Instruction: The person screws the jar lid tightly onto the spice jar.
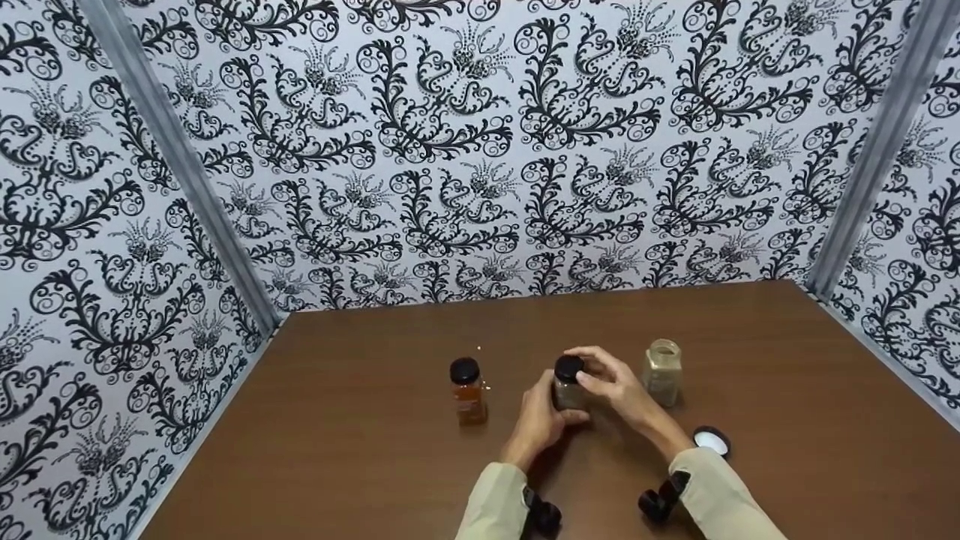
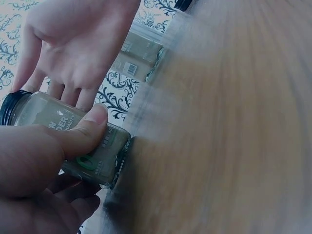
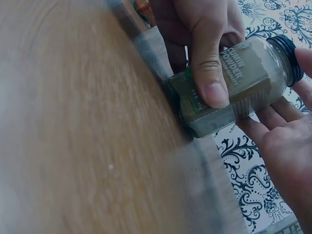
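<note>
A clear square jar (image 1: pixel 570 397) labelled cumin powder, with brown powder inside, stands on the table in the middle of the head view. My left hand (image 1: pixel 540 416) grips its body, the thumb (image 3: pixel 212 85) lying across the label in the right wrist view. At the top, my right hand (image 1: pixel 615 386) holds the black lid (image 1: pixel 568 367) between thumb and fingers. The lid sits on the jar's mouth; the wrist views show its ridged rim (image 2: pixel 12 108). Some right fingers extend behind the jar.
Right of the hands stands a lidless jar (image 1: pixel 664 382) of pale powder. A black lid with a white inside (image 1: pixel 711 441) lies near it, inside up. To the left stands a black-lidded jar of orange-red spice (image 1: pixel 469 401). Small white specks (image 1: pixel 487 387) lie beside it on the brown table (image 1: pixel 360 450).
</note>
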Action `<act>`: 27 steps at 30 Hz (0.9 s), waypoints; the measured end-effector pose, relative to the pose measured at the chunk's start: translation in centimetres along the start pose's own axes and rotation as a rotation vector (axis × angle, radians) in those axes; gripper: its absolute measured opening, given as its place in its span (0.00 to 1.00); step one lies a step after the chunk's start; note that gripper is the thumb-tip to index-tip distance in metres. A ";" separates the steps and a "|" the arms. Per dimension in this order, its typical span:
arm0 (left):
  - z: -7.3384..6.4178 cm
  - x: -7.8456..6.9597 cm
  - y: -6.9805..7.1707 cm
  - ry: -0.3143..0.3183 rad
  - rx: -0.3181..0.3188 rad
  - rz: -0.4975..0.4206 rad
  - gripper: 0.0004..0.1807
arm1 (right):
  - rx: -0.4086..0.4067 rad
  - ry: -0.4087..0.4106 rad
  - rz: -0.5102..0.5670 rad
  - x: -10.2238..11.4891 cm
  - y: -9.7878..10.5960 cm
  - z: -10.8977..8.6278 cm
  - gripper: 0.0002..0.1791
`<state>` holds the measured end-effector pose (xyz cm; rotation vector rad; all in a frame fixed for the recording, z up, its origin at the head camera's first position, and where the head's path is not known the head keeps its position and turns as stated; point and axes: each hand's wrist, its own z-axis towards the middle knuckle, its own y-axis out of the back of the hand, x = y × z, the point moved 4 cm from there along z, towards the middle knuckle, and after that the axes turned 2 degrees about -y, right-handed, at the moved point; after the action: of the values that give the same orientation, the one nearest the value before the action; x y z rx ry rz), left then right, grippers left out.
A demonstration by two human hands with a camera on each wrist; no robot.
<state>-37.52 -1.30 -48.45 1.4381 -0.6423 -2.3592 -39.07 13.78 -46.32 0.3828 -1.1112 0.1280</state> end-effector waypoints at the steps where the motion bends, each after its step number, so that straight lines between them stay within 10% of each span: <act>1: 0.0 -0.1 0.0 -0.001 0.001 -0.002 0.31 | -0.003 -0.004 0.004 0.0 0.0 0.0 0.21; 27: 0.2 0.1 -0.1 0.020 -0.015 0.004 0.32 | -0.013 -0.014 0.033 0.1 -0.1 0.0 0.21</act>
<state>-37.73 -1.22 -48.56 1.4511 -0.6201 -2.3390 -39.00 13.66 -46.27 0.3540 -1.1322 0.1472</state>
